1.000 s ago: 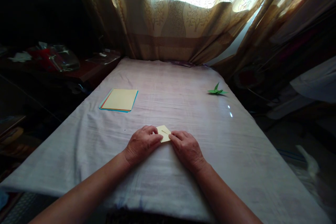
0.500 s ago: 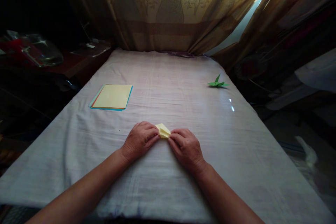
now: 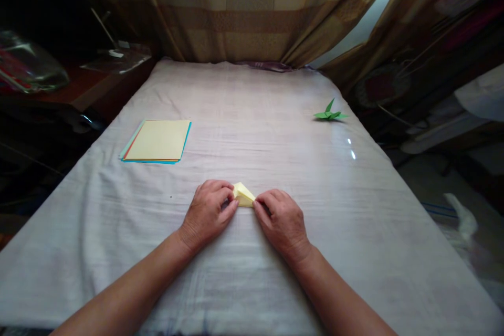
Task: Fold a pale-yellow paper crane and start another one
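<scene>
Between my hands is a small piece of folded yellow paper, low over the cloth-covered table. My left hand pinches its left end, and the fingertips hide that part. At the right corner, the thumb and forefinger of my right hand are closed on the paper. A raised fold shows in the middle of the piece. Beyond my left hand lies a stack of square paper sheets, a pale yellow one on top. Farther off on the right sits a green origami bird.
A white cloth with wrinkles covers the table. Brown patterned curtains hang at the far edge. To the left is a dark red surface with clear plastic packaging. Cluttered items stand in shadow on the right.
My left fingers have shifted a little on the yellow paper, and its top fold now stands more pointed. My right hand stays at its corner. The camera view has tilted slightly down.
</scene>
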`<state>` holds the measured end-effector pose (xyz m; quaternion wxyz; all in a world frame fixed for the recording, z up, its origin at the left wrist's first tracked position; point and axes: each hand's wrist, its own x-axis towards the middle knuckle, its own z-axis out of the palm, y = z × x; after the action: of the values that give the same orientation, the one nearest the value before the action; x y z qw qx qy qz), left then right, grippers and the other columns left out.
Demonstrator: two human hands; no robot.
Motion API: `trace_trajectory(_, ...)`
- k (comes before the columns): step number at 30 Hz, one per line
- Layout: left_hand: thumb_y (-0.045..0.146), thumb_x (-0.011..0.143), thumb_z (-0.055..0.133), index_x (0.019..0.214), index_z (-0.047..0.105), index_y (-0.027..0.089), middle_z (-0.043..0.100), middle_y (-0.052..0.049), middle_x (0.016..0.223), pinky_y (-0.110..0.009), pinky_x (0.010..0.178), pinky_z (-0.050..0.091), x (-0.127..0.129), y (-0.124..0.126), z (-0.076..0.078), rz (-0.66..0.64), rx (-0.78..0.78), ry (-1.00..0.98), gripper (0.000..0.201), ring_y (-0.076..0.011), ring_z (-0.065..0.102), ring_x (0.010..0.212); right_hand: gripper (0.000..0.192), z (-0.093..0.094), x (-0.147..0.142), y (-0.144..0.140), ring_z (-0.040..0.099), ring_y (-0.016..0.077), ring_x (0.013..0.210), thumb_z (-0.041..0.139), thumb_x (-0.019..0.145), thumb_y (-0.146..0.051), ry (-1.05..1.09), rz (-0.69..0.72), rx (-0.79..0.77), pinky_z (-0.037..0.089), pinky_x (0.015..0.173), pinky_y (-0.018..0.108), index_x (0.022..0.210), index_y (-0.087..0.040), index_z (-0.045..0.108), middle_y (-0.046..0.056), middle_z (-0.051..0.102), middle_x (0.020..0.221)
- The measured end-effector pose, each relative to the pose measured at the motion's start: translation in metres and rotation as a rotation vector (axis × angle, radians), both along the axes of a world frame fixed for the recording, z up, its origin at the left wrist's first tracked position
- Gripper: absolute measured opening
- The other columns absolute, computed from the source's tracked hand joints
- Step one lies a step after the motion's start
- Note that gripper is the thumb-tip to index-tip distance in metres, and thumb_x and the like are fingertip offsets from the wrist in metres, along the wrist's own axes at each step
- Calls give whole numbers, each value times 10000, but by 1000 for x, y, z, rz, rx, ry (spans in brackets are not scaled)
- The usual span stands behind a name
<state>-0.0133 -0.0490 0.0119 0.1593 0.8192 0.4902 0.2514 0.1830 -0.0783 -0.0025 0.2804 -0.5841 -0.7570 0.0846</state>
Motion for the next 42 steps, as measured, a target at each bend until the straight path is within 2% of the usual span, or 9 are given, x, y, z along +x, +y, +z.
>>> trace_trajectory(10, 244, 862, 581, 699, 575, 197, 656, -71, 1065, -415, 928, 434, 5, 0, 0, 60, -20, 41, 170, -249, 561, 1036, 184, -1, 1, 0, 554, 187, 748, 533, 936, -275, -66, -19, -14, 366, 697, 300, 785, -224, 624, 26, 622, 762)
trace_trajectory(29, 214, 858, 573, 714, 563, 194, 637, -74, 1104, -427, 949, 420, 4, -3, -2, 60, -31, 27, 145, -247, 540, 1075, 174, 1, 0, 0, 560, 171, 745, 545, 925, -259, -62, -36, -41, 358, 703, 278, 777, -215, 625, 15, 623, 759)
trace_trajectory(35, 200, 851, 549, 695, 554, 195, 638, -76, 1102, -428, 928, 427, 7, -3, 2, 70, -47, 51, 156, -252, 540, 1067, 176, 2, -1, 0, 559, 174, 749, 551, 922, -259, -63, -43, -51, 362, 706, 279, 765, -217, 620, 15, 619, 750)
trace_trajectory(42, 180, 838, 587, 784, 553, 201, 624, -69, 1123, -416, 956, 408, 6, -3, -2, 81, -50, 63, 66, -247, 527, 1102, 179, 2, 0, 1, 557, 175, 742, 550, 924, -263, -55, -27, -34, 370, 703, 282, 764, -219, 617, 15, 621, 751)
